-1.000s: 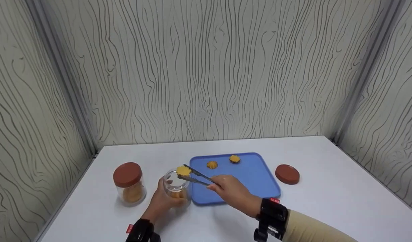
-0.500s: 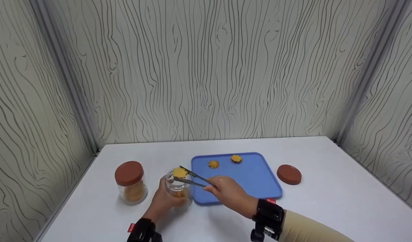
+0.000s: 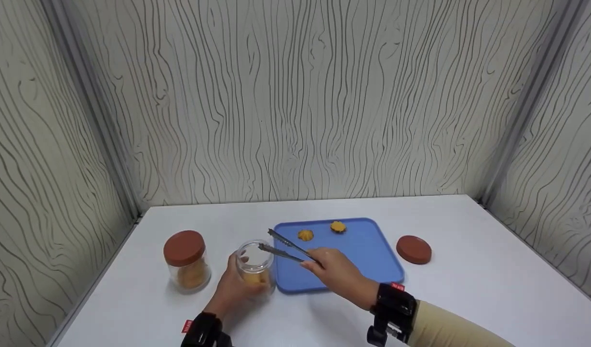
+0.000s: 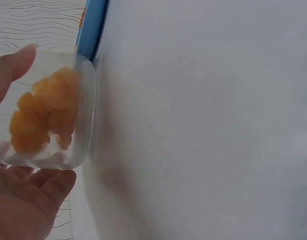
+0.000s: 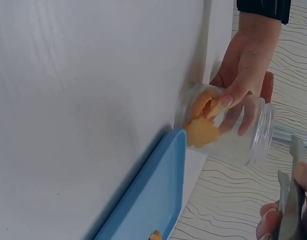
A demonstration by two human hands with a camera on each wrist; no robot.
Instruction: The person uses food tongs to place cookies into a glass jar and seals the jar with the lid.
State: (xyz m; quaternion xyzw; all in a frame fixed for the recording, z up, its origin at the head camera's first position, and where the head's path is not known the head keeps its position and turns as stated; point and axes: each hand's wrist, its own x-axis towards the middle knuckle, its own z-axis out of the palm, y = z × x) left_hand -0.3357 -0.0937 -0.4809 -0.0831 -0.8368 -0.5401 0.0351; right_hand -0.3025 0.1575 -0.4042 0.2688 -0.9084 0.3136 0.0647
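My left hand grips a clear jar from its left side, fingers and thumb wrapped around the wall. The jar stands upright, its mouth uncovered. Several yellow-orange flower-shaped cookies lie at its bottom. In my right hand I hold metal tongs. Their tips are spread apart with nothing between them, by the right side of the jar's mouth. On the far part of a blue tray sit two cookies, one to the left and another to the right.
At the left stands a second clear jar holding cookies, closed with a red-brown lid. A loose red-brown lid lies right of the tray. Wood-patterned walls enclose the white table at the back and sides.
The cookie that the tongs held over the jar's mouth has been let go and has dropped into the jar. The tongs have spread and moved slightly right. My left hand keeps its hold.
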